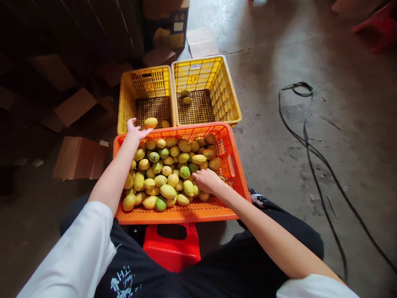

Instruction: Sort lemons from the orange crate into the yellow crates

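1. Nearest the body: a red plastic stool, partly beneath an orange, slotted plastic crate heaped with oval yellow and green lemon-like fruits.
2. Right hand: palm down over the right part of the heap, fingers curled inward beside a round green fruit. The fingertips are hidden; whether they grip a fruit cannot be told.
3. Left hand: beyond the heap's far left corner, open, fingers spread, grasping nothing. A plump yellow fruit lies just beyond the fingers, over the near side of the left yellow lattice-walled plastic crate; contact is unclear.
4. Handling (judged): each fruit is probably light and firm, its waxy rind slightly slippery and prone to bruising; it is best taken around its widest part with fingers and thumb. The loaded crate is probably heavy, best held by both end handles.
5. Farther: the right yellow lattice-walled plastic crate, with two fruits on its floor; behind, a brown cardboard box.
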A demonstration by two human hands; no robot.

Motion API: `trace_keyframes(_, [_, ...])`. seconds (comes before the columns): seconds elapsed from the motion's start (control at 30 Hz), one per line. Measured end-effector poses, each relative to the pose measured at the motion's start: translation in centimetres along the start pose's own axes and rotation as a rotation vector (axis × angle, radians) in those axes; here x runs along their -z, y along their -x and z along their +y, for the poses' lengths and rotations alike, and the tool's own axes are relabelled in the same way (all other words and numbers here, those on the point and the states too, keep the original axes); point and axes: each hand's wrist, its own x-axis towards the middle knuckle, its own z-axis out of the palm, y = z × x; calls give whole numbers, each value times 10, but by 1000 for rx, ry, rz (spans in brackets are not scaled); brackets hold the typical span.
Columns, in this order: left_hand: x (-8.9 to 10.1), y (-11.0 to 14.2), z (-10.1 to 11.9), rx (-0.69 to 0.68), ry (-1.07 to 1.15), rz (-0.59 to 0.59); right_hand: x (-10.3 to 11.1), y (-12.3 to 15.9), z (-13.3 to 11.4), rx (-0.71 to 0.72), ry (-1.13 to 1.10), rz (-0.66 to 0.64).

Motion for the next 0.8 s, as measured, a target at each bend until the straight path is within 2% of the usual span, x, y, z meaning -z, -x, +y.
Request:
trace_keyframes(0.13, [19, 2, -2, -9, -27, 67, -3, -3, 6, -23, 42, -34])
trace_keyframes(0.23, [45, 4, -3, -61, -100, 46, 0, -5, 10, -26, 48, -20])
trace_keyframes(0.33, [81, 11, -8, -130, -326, 65, 2, -7, 14, -49, 55, -16])
trace_keyframes(0.4, [109, 19, -15, -137, -646, 47, 1, -8, 16, -64, 57, -31])
trace_keyframes(0.5, [148, 32, -32, -82, -768, 38, -5, -10, 18, -64, 57, -51])
trace_keyframes(0.53, [159, 36, -41, -80, -808, 13, -8, -11, 18, -59, 55, -50])
trace_keyframes(0.57, [167, 38, -50, -126, -951, -77, -12, -12, 18, -54, 52, -47])
trace_keyframes(0.63, [179, 41, -72, -352, -1303, -299, -19, -16, 14, -29, 36, -43])
trace_keyframes(0.7, [183, 40, -94, -391, -1381, -367, -27, -21, 3, 18, -8, -52])
trace_keyframes(0.8, [185, 38, -122, -405, -1474, -419, -40, -33, -27, 105, -152, -55])
